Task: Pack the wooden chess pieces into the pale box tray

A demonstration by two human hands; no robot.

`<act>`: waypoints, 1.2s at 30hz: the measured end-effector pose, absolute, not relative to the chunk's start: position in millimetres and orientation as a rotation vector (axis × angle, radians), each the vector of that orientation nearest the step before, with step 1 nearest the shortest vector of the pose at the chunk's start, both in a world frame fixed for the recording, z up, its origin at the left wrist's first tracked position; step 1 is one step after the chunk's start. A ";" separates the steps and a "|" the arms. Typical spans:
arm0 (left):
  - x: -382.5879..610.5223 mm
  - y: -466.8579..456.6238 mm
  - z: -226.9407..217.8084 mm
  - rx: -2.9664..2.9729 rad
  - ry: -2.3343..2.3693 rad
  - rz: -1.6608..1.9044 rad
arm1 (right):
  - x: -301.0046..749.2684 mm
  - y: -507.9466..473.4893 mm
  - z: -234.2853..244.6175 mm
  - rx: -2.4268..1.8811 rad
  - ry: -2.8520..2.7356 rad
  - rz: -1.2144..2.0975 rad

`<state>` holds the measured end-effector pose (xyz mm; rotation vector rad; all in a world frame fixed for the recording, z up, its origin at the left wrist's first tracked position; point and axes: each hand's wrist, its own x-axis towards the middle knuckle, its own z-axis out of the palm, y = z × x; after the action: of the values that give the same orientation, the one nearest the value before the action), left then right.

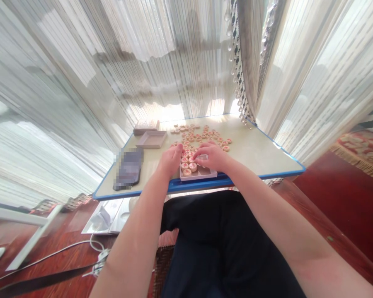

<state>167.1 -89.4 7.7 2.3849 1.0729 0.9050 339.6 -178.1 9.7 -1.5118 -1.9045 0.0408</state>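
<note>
A shallow white box (206, 174) sits at the table's front edge. Along its left side, round wooden Chinese chess pieces (187, 172) with red characters lie in rows. My left hand (171, 159) rests against the box's left wall, its fingers stretched forward near the upper rows. From the right, my right hand (213, 154) reaches over the box with bent fingers, thumb and fingertips at a Chinese chess piece (192, 159) in the second column. Beyond both hands, several loose pieces (199, 137) are scattered on the table. My fingers partly hide the upper rows.
The blue-edged table (251, 155) holds an open box lid (151, 140), a closed box (146, 126) behind it and a dark phone (128, 169) at left. Sheer curtains (161, 82) hang close around the table. Cables and a power strip (101, 261) lie on the floor.
</note>
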 end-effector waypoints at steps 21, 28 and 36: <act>166.8 -90.1 6.1 2.386 1.057 0.926 | 343.7 -196.6 14.1 -1.353 -2.030 0.148; 166.3 -90.0 6.2 2.398 1.052 0.922 | 341.2 -196.8 15.0 -1.371 -2.046 0.152; 166.3 -90.8 6.5 2.384 1.069 0.919 | 340.7 -197.6 15.4 -1.376 -2.036 0.151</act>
<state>166.3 -90.8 6.5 2.3841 1.0688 0.9188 340.7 -197.6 15.4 -1.3756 -2.0363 0.1506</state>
